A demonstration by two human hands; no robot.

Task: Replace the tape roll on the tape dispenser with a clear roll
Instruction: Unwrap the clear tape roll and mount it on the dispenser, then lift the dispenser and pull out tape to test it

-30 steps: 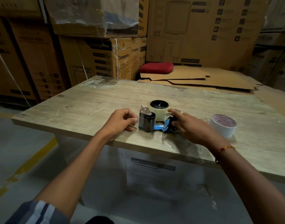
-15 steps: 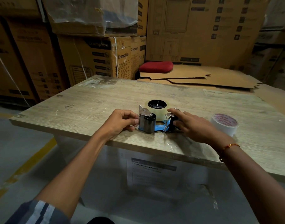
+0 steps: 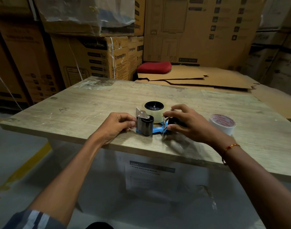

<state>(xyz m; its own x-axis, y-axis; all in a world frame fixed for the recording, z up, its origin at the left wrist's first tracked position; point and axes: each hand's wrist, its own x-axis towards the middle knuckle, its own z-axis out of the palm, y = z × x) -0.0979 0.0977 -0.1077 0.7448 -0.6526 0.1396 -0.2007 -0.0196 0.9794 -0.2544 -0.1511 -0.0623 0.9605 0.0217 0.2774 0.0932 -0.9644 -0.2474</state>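
Near the front edge of the wooden desk (image 3: pixel 85 103), a blue tape dispenser (image 3: pixel 151 125) lies on its side with a clear roll (image 3: pixel 155 114) seated on its black hub. The left hand (image 3: pixel 115 127) has its fingers curled against the dispenser's roller end, while the right hand (image 3: pixel 189 125) pinches the black handle end between thumb and fingers. A white tape roll (image 3: pixel 223 123) with red print stands apart, right of the right hand.
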